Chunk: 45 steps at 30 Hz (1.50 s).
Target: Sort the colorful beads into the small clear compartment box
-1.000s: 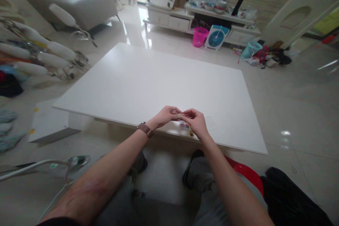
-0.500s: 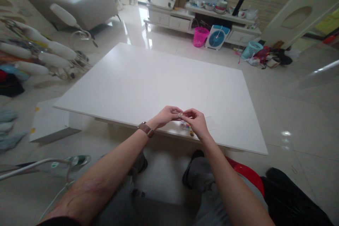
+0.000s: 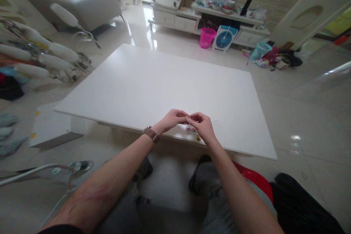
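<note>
My left hand [image 3: 172,119] and my right hand [image 3: 202,126] meet fingertip to fingertip above the near edge of the white table [image 3: 153,84]. Both pinch one tiny pale object [image 3: 187,119], too small to name. A brown watch strap [image 3: 150,134] circles my left wrist. Under my right hand lie a few small colourful bits [image 3: 192,130] on a clear sheet [image 3: 218,128] on the tabletop.
A red stool [image 3: 253,177] and a black bag [image 3: 298,201] sit by my right leg. A drying rack with white pieces [image 3: 41,58] stands at the left. Far back are a TV bench [image 3: 208,18], a pink basket [image 3: 207,37] and a blue fan [image 3: 225,38].
My hands stay in the same spot; the fingertips have closed a little more over the tiny object, which shows less than before.
</note>
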Available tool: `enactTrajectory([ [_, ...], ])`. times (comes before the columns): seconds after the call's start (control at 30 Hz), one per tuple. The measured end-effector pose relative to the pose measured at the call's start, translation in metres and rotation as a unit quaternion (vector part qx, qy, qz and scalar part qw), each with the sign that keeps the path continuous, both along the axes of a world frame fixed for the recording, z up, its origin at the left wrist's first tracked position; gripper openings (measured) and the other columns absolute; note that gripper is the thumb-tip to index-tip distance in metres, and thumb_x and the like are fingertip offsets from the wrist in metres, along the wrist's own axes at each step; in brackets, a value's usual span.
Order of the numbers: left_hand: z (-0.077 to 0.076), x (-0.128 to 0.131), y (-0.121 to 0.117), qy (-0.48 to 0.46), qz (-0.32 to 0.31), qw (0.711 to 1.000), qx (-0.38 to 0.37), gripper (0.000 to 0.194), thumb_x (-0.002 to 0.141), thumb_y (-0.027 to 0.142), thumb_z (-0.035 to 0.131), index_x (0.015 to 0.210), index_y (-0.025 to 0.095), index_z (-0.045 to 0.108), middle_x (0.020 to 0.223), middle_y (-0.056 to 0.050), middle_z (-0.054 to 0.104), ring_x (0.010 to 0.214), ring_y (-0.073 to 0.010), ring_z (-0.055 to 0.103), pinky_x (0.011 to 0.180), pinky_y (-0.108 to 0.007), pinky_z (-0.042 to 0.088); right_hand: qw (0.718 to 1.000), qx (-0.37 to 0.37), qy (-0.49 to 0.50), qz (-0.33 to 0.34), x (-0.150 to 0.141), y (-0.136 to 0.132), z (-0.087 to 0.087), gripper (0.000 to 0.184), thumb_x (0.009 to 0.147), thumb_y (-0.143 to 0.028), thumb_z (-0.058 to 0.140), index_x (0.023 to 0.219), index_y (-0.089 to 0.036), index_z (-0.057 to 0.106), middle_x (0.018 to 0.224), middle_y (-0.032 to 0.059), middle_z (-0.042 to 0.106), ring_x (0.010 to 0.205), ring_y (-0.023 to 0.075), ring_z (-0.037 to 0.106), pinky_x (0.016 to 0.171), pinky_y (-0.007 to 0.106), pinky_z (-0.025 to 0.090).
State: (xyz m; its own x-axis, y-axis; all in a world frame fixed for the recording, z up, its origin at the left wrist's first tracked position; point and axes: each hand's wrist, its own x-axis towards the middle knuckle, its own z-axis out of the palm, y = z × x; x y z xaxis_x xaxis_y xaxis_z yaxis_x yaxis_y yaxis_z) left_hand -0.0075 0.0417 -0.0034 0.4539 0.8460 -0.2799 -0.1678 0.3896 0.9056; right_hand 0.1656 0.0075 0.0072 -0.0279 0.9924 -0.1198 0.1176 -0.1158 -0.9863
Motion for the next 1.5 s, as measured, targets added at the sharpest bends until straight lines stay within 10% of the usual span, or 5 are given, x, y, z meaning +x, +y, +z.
enactTrajectory([
  [0.97, -0.006, -0.0017, 0.0036, 0.015, 0.026, 1.0, 0.005, 0.04, 0.067, 0.04, 0.091, 0.084, 0.01, 0.07, 0.083, -0.007, 0.075, 0.082, -0.015, 0.071, 0.084, -0.033, 0.058, 0.993, 0.022, -0.072, -0.086, 0.0036, 0.0022, -0.0024, 0.022, 0.069, -0.039, 0.075, 0.076, -0.019, 0.068, 0.07, 0.0041, 0.07, 0.063, 0.0183, 0.063, 0.059, 0.029, 0.05],
  [1.5, -0.0028, -0.0009, 0.0004, 0.021, 0.014, 0.999, 0.02, 0.036, 0.066, 0.032, 0.092, 0.084, 0.012, 0.068, 0.077, -0.008, 0.078, 0.076, -0.0165, 0.073, 0.081, -0.033, 0.059, 1.0, -0.005, -0.013, -0.023, -0.0005, 0.0026, -0.0072, 0.027, 0.073, -0.044, 0.077, 0.081, -0.018, 0.073, 0.077, 0.0067, 0.075, 0.074, 0.0227, 0.071, 0.074, 0.035, 0.059],
])
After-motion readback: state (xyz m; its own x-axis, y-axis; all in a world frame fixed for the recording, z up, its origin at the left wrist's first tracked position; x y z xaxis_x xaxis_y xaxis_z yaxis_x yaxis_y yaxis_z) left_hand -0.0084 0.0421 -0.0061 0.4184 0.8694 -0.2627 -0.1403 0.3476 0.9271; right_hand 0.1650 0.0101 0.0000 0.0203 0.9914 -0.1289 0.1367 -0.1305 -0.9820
